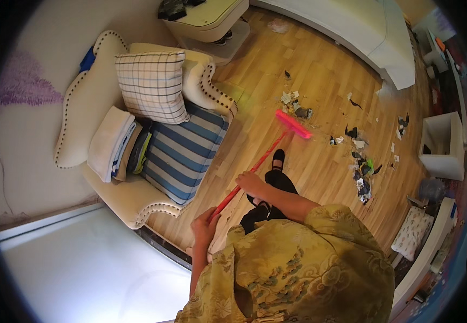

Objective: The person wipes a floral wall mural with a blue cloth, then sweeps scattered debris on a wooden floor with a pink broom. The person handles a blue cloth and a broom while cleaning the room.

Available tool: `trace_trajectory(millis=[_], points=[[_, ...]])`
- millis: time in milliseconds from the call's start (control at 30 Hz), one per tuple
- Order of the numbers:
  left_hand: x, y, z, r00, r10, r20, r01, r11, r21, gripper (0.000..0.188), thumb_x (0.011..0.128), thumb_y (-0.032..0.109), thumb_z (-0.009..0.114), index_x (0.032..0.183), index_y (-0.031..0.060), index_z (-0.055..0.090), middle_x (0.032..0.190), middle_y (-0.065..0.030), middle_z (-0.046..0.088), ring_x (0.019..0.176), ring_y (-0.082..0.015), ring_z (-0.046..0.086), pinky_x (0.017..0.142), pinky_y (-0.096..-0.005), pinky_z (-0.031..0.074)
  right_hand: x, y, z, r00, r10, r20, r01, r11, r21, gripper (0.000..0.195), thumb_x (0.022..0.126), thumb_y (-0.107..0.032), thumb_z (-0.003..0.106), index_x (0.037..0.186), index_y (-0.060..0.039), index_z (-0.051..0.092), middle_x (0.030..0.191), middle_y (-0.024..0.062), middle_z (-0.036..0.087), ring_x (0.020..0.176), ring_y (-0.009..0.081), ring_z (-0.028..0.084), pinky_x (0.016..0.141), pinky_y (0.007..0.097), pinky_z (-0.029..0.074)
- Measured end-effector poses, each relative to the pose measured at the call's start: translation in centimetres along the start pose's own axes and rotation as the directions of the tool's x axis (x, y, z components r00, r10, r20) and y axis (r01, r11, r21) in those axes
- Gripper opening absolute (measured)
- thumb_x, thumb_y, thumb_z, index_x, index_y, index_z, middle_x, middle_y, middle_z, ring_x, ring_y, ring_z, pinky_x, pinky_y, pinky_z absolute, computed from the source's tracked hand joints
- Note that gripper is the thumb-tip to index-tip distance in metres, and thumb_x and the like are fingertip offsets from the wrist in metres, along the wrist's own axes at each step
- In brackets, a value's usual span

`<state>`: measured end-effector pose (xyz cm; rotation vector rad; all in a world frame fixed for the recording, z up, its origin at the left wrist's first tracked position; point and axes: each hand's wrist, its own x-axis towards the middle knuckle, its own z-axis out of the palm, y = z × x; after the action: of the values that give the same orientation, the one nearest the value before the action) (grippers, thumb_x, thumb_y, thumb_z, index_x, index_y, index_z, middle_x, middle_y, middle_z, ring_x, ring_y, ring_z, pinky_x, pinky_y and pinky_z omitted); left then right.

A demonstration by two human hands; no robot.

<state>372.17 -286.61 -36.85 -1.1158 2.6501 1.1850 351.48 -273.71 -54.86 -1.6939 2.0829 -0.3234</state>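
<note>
Both of my hands grip the red handle of a broom. My left hand is wrapped around its upper end, close to my body. Farther down the shaft, my right hand holds it near the middle. The bright pink broom head is on the wood floor beyond my black shoe. Just past its bristles lies a small heap of paper scraps and dust. A longer scatter of debris, with dark scraps, white paper and a green bit, lies to the right.
A cream studded armchair with a striped seat cushion, a plaid pillow and folded cloths stands at left. A pale bed or sofa borders the far side. At right are a white open box-shaped unit and a patterned pillow.
</note>
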Motion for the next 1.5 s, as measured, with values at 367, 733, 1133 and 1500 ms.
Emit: trace_trajectory(millis=[367,733,1133,1500], points=[[7.8,5.1,-3.6,0.999,-0.025,0.046,0.016,0.980,0.198,0.035,0.085,0.025,0.075,0.115,0.0085,0.072,0.089,-0.0175,0.073,0.079,-0.0263,0.072,0.074,-0.0354,0.055,9.4,2.3,-2.0,0.972,0.069,-0.223,-0.055,0.996,0.071,0.017,0.079,-0.016,0.064,0.095,-0.0109,0.067,0.098,0.0059,0.066,0.097,0.0268,0.062,0.081,0.0434,0.049],[14.7,14.9,6.8,0.939,0.225,0.259,-0.294,0.916,0.272,0.035,0.087,0.032,0.071,0.118,0.0168,0.070,0.086,-0.0187,0.070,0.077,-0.0371,0.068,0.067,-0.0428,0.053,-2.0,17.2,-8.0,0.922,0.344,-0.179,-0.357,0.933,-0.047,0.023,0.081,-0.010,0.059,0.104,-0.0089,0.062,0.103,0.0067,0.063,0.103,0.0258,0.060,0.086,0.0421,0.046],[4.2,8.0,-2.6,0.962,0.068,0.264,-0.137,0.958,0.251,0.029,0.084,0.023,0.075,0.110,0.0110,0.072,0.091,-0.0171,0.072,0.080,-0.0301,0.072,0.069,-0.0367,0.055,-3.8,0.8,-2.0,0.900,0.139,-0.413,-0.086,0.986,0.145,0.010,0.083,-0.016,0.056,0.092,-0.0124,0.059,0.090,0.0040,0.060,0.093,0.0220,0.059,0.076,0.0415,0.045],[11.0,13.2,11.7,0.802,0.389,0.453,-0.476,0.875,0.092,0.036,0.091,0.030,0.066,0.120,0.0098,0.064,0.087,-0.0244,0.068,0.080,-0.0437,0.066,0.068,-0.0513,0.052,-11.2,14.1,-2.7,0.715,0.521,-0.465,-0.538,0.836,0.110,0.012,0.084,-0.016,0.057,0.093,-0.0113,0.063,0.094,0.0046,0.063,0.095,0.0241,0.062,0.075,0.0421,0.052]])
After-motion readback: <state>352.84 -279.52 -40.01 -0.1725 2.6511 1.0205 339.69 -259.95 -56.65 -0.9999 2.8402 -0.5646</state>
